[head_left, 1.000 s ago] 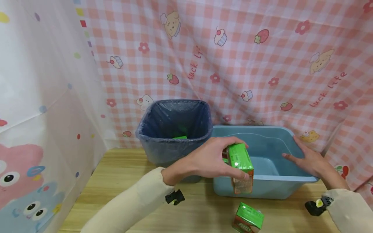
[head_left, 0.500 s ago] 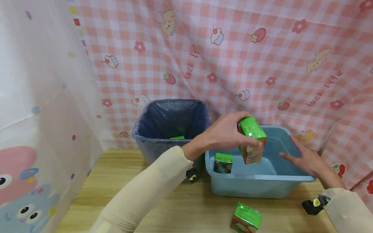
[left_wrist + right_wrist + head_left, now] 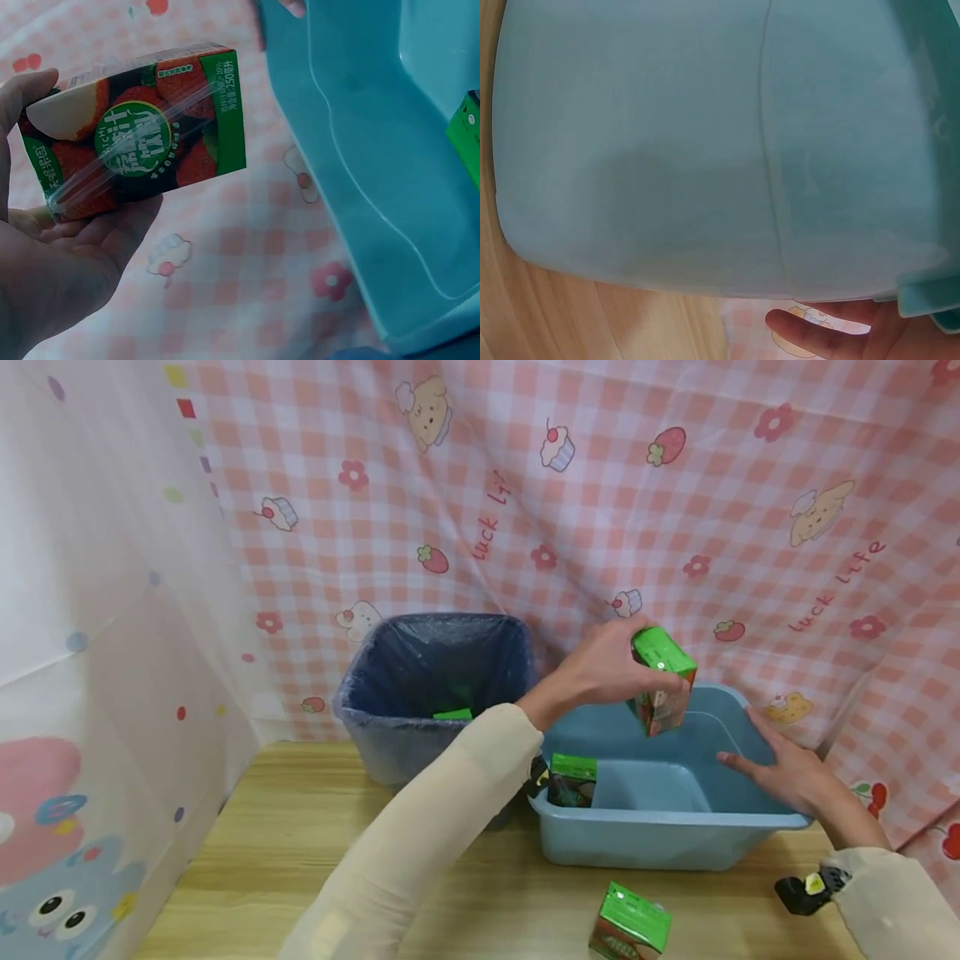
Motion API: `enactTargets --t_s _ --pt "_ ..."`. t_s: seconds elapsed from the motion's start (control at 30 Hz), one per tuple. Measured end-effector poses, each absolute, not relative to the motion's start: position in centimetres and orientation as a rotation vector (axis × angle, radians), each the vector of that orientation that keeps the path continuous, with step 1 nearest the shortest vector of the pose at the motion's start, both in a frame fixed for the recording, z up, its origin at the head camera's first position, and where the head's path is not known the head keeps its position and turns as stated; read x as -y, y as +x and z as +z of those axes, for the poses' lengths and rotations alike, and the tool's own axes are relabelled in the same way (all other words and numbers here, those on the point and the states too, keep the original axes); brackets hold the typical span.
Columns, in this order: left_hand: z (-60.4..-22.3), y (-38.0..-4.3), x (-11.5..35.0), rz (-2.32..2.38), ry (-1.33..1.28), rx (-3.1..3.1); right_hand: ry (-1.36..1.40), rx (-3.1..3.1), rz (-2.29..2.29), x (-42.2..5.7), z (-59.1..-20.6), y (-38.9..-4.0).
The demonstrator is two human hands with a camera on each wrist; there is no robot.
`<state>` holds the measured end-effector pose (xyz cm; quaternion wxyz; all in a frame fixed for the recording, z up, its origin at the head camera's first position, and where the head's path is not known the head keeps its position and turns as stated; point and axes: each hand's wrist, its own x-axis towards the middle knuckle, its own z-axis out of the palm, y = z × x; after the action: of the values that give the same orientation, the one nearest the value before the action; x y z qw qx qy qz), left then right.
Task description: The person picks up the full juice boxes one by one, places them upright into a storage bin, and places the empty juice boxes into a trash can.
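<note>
My left hand (image 3: 609, 664) holds a juice carton (image 3: 663, 650) above the back of the light-blue plastic basin (image 3: 637, 820). In the left wrist view the carton (image 3: 150, 135) lies between thumb and fingers, showing a fruit print, green ends and a straw in clear wrap on its side. My right hand (image 3: 797, 775) grips the basin's right end, thumb over the rim inside and fingers along the outer edge. A second juice carton (image 3: 573, 777) stands inside the basin at the left. Another juice carton (image 3: 632, 922) stands on the table in front of the basin.
A dark-blue bin (image 3: 375, 747) with a clear liner stands left of the basin, and something green (image 3: 453, 714) shows inside it. Both containers stand on a wooden table (image 3: 300, 827). A pink checked cloth (image 3: 480, 485) hangs close behind, with a white printed cloth (image 3: 97, 568) at the left.
My left hand has lifted the juice carton up, back and to the right, from the basin's front rim. The carton inside the basin has come into fuller sight. My right hand stays on the basin.
</note>
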<state>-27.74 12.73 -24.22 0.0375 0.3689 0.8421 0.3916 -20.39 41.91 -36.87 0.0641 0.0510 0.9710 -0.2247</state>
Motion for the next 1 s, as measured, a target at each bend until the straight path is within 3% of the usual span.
enactTargets --t_s 1.0 --pt "-34.1 -32.6 -16.7 1.172 0.947 -2.501 0.172 -2.939 -0.716 -41.9 -37.0 -20.4"
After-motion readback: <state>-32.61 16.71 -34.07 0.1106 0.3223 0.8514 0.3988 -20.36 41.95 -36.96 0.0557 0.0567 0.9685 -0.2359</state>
